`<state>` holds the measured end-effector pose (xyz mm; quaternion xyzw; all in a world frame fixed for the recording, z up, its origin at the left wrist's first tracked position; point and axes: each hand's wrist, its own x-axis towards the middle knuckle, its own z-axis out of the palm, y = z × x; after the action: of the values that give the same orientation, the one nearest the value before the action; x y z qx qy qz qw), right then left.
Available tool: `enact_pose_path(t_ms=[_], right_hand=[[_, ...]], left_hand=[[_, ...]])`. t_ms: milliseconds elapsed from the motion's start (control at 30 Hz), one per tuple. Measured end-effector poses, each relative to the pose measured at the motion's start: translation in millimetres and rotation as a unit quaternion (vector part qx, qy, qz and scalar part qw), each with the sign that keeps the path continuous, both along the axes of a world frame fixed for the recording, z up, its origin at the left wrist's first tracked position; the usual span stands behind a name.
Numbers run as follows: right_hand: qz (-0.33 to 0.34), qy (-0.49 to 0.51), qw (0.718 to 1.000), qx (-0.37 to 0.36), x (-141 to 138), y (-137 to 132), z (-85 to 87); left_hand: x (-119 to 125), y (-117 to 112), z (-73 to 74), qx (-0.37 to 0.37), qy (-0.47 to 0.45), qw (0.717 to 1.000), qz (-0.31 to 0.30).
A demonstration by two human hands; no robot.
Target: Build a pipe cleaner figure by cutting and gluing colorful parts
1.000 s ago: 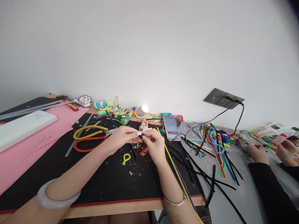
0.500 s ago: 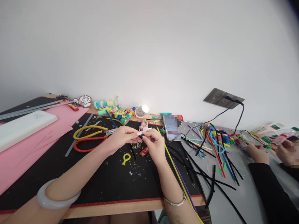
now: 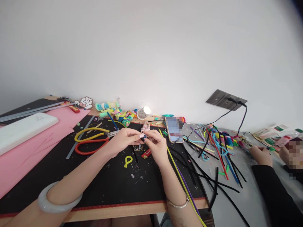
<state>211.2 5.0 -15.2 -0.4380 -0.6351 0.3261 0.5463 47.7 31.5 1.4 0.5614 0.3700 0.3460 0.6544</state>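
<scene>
While the worktop (image 3: 118, 211) was partly covered by a black mat (image 3: 99, 186), close fingertip work seemed to be the step in hand above it. From either side, the left hand (image 3: 121, 140) and the right hand (image 3: 156, 146) were angled inward, nearly meeting at the fingertips. Each was narrowed to a pinch, and between them a small blue piece (image 3: 144, 136) was held, its shape mostly hidden. For the next move, a light, steady grip was judged necessary.
</scene>
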Motion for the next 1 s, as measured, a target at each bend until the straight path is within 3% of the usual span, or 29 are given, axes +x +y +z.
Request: enact_pose_path(t_ms=[233,533,1000], right_hand=[[0.002,0.007,1.000,-0.005,1.6,0.8,3.4],[-0.034,-0.050,0.998,0.035,3.1,-1.1,1.8],[-0.087,-0.054,0.992,0.073,4.0,-0.6,-0.4]], left_hand=[[-0.6,3.6,-3.1,0.080,0.018,0.996,0.030],[-0.1,0.3,-0.3,0.231,0.153,0.959,0.054],[1.6,2.8,-7.0,0.180,0.098,0.977,0.068]])
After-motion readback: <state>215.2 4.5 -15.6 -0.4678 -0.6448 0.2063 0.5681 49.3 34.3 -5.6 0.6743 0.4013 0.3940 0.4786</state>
